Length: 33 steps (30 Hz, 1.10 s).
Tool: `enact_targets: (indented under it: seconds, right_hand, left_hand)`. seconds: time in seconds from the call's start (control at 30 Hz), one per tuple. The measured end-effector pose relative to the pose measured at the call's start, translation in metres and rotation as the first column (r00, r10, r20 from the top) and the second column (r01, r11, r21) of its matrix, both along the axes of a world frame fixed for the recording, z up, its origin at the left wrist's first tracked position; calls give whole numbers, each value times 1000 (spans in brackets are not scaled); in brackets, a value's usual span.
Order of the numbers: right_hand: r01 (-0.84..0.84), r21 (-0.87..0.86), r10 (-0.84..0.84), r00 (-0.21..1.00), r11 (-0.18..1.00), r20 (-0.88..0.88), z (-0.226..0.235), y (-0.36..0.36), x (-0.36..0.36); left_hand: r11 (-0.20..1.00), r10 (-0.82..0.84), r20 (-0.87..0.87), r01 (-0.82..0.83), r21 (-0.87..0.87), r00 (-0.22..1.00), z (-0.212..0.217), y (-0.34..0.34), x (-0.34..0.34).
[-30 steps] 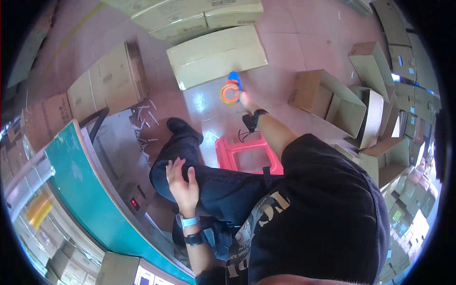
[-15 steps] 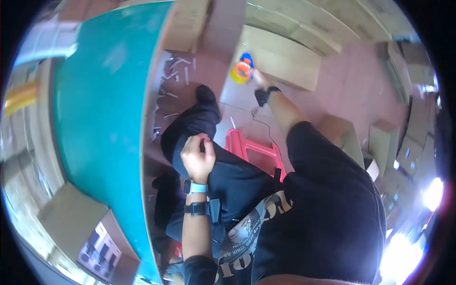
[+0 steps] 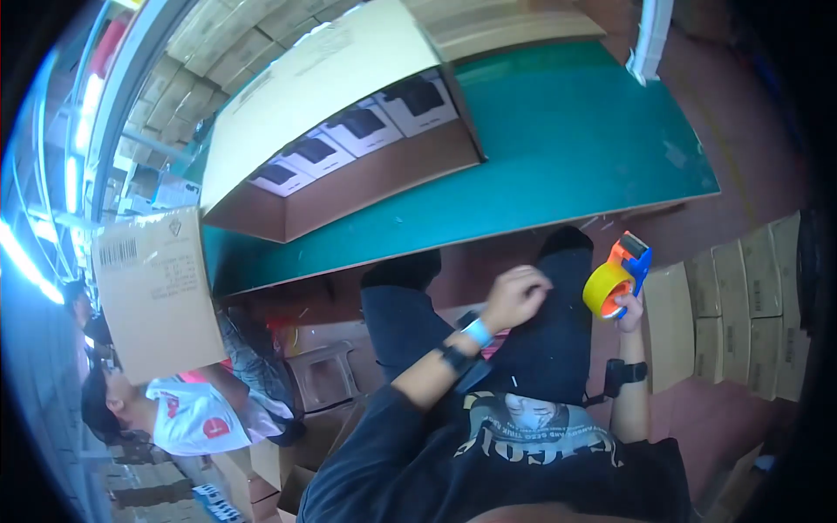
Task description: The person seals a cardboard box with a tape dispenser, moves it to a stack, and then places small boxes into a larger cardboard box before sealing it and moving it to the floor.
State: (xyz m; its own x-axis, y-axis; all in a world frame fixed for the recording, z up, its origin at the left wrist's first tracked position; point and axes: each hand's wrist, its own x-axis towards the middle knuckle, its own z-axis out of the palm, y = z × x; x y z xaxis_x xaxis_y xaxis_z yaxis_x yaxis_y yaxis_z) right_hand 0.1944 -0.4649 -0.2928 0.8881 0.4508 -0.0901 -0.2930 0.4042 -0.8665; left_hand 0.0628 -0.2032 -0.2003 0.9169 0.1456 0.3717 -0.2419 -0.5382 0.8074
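My right hand [image 3: 629, 312] grips a tape dispenser [image 3: 635, 254] with a blue and orange body and a roll of yellow tape [image 3: 602, 292]. It is held up beside my right knee, near the table's front edge. My left hand [image 3: 517, 296] hovers over my lap, its fingers loosely curled and nothing seen in them. Ahead on the green table [image 3: 558, 131] lies a large cardboard box [image 3: 349, 196], its open side toward me. A row of white boxes [image 3: 384, 122] with dark product pictures shows inside it.
A closed carton [image 3: 161, 296] stands at the table's left end. Beyond it sits a person in a white shirt [image 3: 196, 418], near a grey plastic stool [image 3: 323, 375]. Stacked cartons [image 3: 750, 305] line the right side. A white post [image 3: 649, 44] rises at the far edge.
My view has swung left, bringing the open box and the person into sight. The tape dispenser has been lifted from beside the cartons toward the table. My left hand has come off my knee.
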Motion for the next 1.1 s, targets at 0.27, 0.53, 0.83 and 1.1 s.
enact_targets:
  seconds: [0.27,0.53,0.83,1.1]
  right_hand:
    - [123,-385,321,358,914,877,205,228,45]
    - [389,-631,399,528,671,750,265,298,46]
    - [-142,-368,317,823,919,472,491,272,150]
    - [-488,267,402,859,831,317,408,205,153]
  left_hand:
    - [-153,903,381,-977,-149,-200,107,348,-184]
    - [240,903,324,-957,165,283,135,372,-153]
    - [743,641,-249,-506,438,726,357,439,-111]
    - [903,49,325,97,-418,944,249,344,-125]
